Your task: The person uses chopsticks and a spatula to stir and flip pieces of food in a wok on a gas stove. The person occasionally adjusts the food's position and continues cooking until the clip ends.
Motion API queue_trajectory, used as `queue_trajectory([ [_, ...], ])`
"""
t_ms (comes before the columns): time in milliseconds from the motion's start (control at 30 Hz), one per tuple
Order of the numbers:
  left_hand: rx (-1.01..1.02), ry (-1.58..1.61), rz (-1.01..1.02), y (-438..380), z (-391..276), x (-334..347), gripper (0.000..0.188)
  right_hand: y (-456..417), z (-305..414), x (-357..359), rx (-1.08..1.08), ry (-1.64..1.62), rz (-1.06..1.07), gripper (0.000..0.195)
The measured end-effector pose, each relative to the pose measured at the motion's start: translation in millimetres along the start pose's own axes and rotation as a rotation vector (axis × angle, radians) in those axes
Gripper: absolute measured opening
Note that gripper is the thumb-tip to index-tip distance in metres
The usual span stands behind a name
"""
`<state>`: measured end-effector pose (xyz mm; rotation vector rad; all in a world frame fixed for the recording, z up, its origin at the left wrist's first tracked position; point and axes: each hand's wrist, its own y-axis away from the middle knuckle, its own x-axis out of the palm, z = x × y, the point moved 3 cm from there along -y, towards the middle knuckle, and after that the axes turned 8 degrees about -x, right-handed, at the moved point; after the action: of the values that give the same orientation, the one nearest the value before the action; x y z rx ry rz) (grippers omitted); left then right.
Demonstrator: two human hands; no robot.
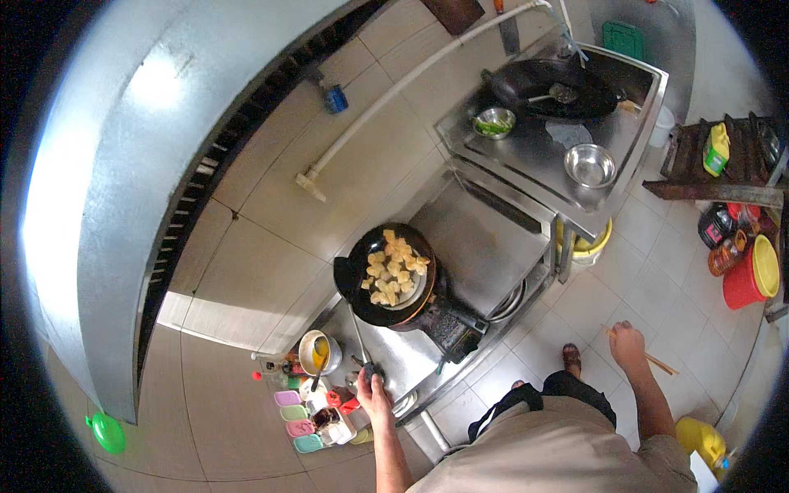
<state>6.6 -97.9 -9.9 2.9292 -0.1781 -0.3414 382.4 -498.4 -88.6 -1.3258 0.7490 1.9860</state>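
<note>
My left hand (373, 397) is closed around the black grip of a long-shafted spatula (356, 326). Its dark head rests by the left rim of a black wok (368, 312) on a stove (455, 333). Pale yellow pieces of food (394, 268) lie in the wok, seemingly on a white plate (414, 299) whose edge shows at the right. Out over the floor to my right, my right hand (627, 346) grips a pair of wooden chopsticks (662, 365), well apart from the wok.
Left of the stove stand a bowl (331, 356) with yellow liquid and a spoon, and a seasoning box (336, 431) with pastel lids. A steel counter (481, 228) leads to a sink unit with steel bowls (590, 166). A range hood (117, 185) hangs at left.
</note>
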Motion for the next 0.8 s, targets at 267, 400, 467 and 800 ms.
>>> queue_trajectory([
  [267, 0.533, -0.594, -0.114, 11, -52, 30, 0.046, 31, -10, 13, 0.041, -0.043, -0.062, 0.015],
  [400, 0.487, -0.841, -0.158, 21, -51, 35, 0.044, 39, -45, 16, -0.066, 0.004, -0.119, 0.014],
  [467, 0.334, -0.855, -0.152, 29, -40, 41, 0.044, 35, -61, 5, -0.066, -0.029, -0.131, 0.014],
  [800, 0.416, -0.730, -0.287, 52, -18, 58, 0.043, -38, -87, -47, -0.213, -0.006, -0.095, 0.014],
])
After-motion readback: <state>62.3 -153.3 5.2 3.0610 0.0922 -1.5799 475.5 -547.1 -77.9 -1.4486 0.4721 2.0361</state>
